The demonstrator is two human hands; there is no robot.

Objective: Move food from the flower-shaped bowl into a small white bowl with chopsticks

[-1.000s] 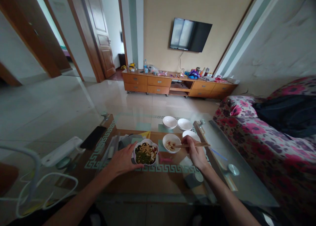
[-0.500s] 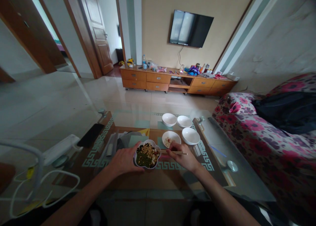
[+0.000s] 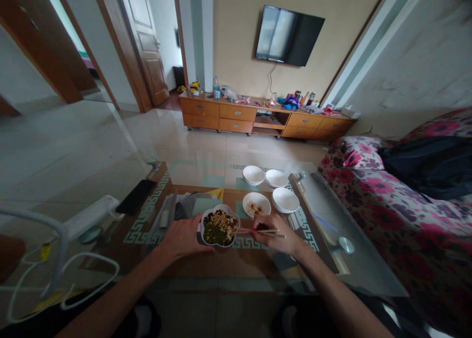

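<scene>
Chopsticks (image 3: 261, 232) lie pinched in a narrow grip between the fingers (image 3: 262, 223) of the right hand (image 3: 276, 236), their tips reaching the right rim of a white flower-shaped bowl (image 3: 230, 243); I cannot tell whether they touch it. The fingers (image 3: 193, 225) of the left hand (image 3: 180, 240) curl against that bowl's left side, with the thumb along its lower rim, holding it on the counter (image 3: 354, 271).

Inside the flower-shaped bowl, dark green food, yellow beans and small red and pale pieces sit together. Just beyond it, a small white bowl (image 3: 256, 204) holds a few scraps of food. To its right is another white bowl (image 3: 285, 200), and two more white bowls (image 3: 253, 175) (image 3: 276, 178) stand farther from the flower-shaped bowl.

Left of the flower-shaped bowl, a black phone (image 3: 135, 196) lies on the counter's edge. To the right, past the counter, is a sofa (image 3: 391, 215) with a pink flowered cover. Straight ahead, well beyond the flower-shaped bowl, a wooden cabinet (image 3: 265, 119) stands under a wall-mounted television (image 3: 289, 35).
</scene>
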